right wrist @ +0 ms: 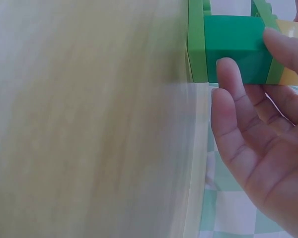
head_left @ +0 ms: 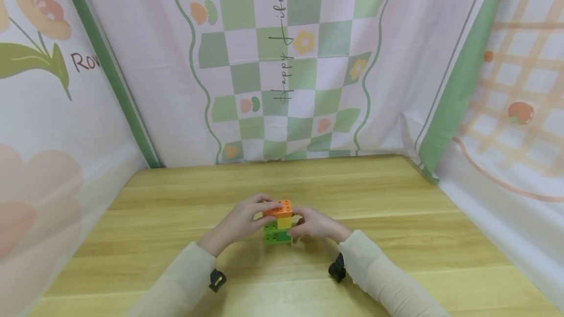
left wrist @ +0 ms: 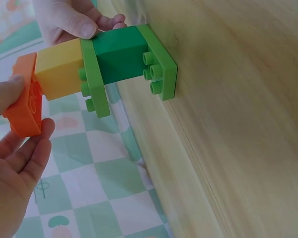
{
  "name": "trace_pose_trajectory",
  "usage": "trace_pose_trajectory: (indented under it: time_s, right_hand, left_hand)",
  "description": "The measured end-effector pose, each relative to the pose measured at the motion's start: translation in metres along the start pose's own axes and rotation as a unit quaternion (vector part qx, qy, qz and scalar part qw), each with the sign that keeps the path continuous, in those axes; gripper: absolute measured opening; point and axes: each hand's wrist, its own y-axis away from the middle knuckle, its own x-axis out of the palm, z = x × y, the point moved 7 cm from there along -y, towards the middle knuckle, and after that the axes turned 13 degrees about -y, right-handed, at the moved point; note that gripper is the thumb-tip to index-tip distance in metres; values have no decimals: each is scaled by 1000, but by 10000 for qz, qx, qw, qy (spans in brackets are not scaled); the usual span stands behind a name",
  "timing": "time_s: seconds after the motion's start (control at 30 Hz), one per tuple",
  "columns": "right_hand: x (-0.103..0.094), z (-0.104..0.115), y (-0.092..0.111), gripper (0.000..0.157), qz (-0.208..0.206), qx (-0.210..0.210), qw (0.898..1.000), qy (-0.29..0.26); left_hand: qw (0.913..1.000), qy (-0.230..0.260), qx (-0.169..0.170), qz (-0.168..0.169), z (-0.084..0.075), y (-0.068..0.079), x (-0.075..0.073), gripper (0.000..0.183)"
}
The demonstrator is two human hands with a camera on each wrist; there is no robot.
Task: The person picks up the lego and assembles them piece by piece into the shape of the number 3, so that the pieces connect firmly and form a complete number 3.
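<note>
A small stack of toy building bricks stands on the wooden table between the hands. Its lowest piece is a light green plate (left wrist: 164, 62), with a dark green brick (left wrist: 121, 54) above it. Over that come a second light green plate (left wrist: 95, 82), a yellow brick (left wrist: 59, 72) and an orange brick (left wrist: 29, 116) on top. The left hand (head_left: 238, 220) pinches the orange brick between thumb and fingers; in the left wrist view the brick looks slightly tilted against the yellow one. Steadying the stack from the right, the right hand (head_left: 318, 224) grips the dark green brick with thumb and fingertips.
The wooden table (head_left: 352, 190) reaches back to a checked green and white curtain (head_left: 304, 77). Printed cloth hangs along the left and right sides. A black wrist device (head_left: 337, 269) sits under the right sleeve, another (head_left: 217, 280) by the left.
</note>
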Motion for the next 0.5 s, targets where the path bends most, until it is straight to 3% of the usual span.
trace_pose_trajectory:
  time_s: [0.5]
  right_hand:
    - [0, 0, -1, 53, 14, -45, 10000, -63]
  left_hand:
    - [9999, -100, 107, -60, 0, -1, -1, 35]
